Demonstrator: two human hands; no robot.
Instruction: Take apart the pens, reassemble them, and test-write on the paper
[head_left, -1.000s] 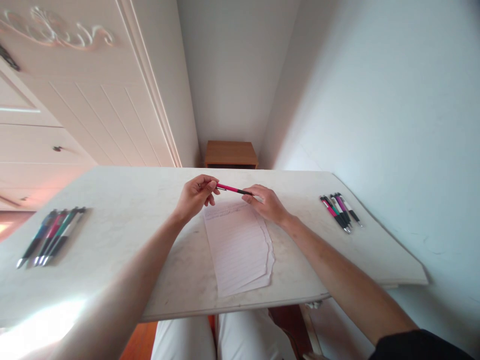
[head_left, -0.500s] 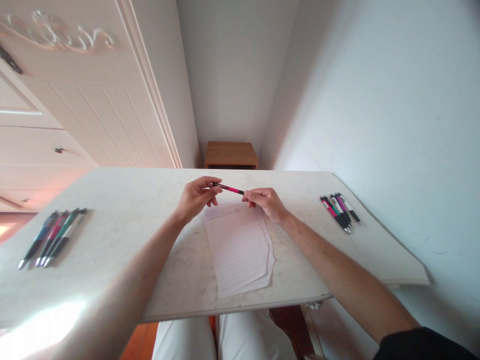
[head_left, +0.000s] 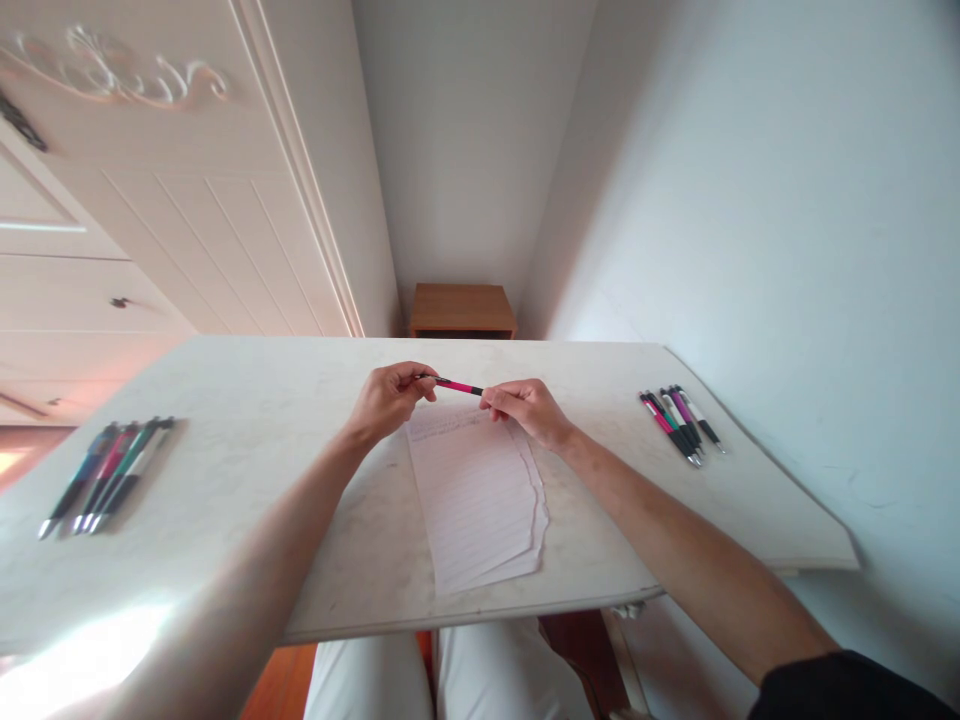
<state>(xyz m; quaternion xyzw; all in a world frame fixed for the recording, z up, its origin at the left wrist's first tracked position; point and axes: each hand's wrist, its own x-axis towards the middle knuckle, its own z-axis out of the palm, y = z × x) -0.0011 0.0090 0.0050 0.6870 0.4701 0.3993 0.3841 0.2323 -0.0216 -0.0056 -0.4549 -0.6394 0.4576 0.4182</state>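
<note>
A pink and black pen (head_left: 457, 386) is held level above the top of a stack of lined paper sheets (head_left: 480, 500). My left hand (head_left: 390, 400) pinches its left end with fingers closed. My right hand (head_left: 525, 408) grips its right end, also closed. Both hands hover just over the white table (head_left: 247, 470), above the sheets' upper edge, which shows faint writing.
Several pens (head_left: 105, 474) lie in a row at the table's left. Another group of several pens (head_left: 679, 420) lies at the right, near the wall. A white cabinet (head_left: 150, 200) stands at the left and a small wooden stand (head_left: 461, 308) beyond the table.
My hands have drawn closer together along the pen, so less of it shows between them. My right hand has lifted slightly off the paper.
</note>
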